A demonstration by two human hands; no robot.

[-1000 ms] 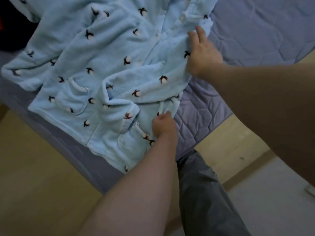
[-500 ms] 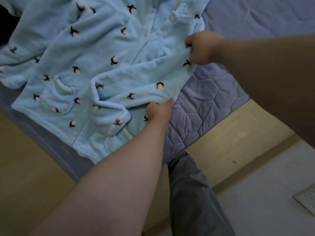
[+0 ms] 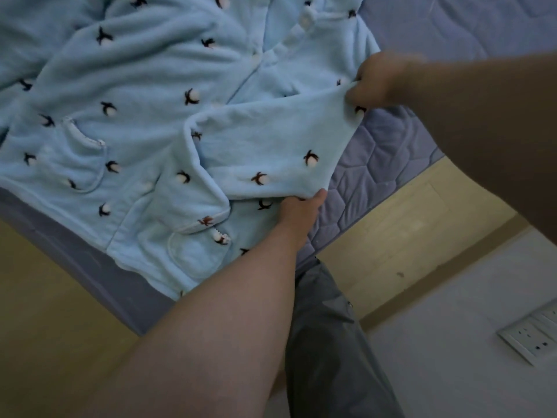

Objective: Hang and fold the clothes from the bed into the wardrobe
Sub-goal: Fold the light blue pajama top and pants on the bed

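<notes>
While your left hand [image 3: 300, 208] pinches the near corner of a flap on the pale blue fleece top [image 3: 144, 122], your right hand [image 3: 381, 82] grips the flap's far corner, fingers curled tight into the cloth. Between them the flap lies turned over toward the left. The top is spread on the bed [image 3: 376, 164], its hem along the near edge.
</notes>
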